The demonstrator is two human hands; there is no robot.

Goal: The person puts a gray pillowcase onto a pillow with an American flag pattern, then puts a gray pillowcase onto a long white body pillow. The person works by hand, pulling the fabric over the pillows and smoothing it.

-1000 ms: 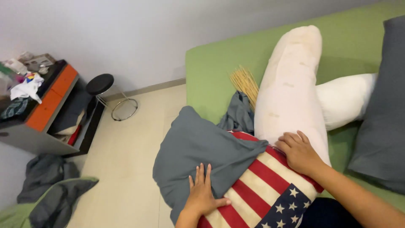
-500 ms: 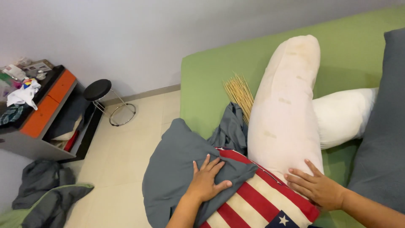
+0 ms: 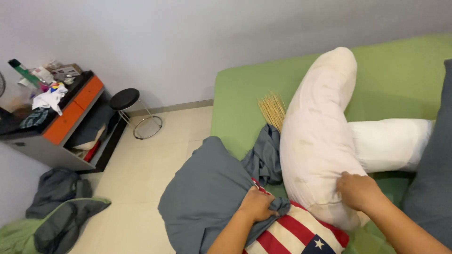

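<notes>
Fingers of the left hand (image 3: 256,204) bunch the grey pillowcase (image 3: 207,193), still covering most of the striped pillow (image 3: 296,233). Right hand (image 3: 358,190) fingers press, curled, into the long white bolster (image 3: 318,136) beside that pillow.

black stool (image 3: 125,99) | orange-fronted cabinet (image 3: 66,122) | straw broom (image 3: 273,110) | green mattress (image 3: 391,80)

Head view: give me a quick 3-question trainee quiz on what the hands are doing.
1. True or false: the left hand bunches grey cloth.
2. The right hand rests on: A) black stool B) long cream pillow C) orange drawer.
3. Fill in: the mattress cover is ____.

Key: 1 true; 2 B; 3 green.
</notes>
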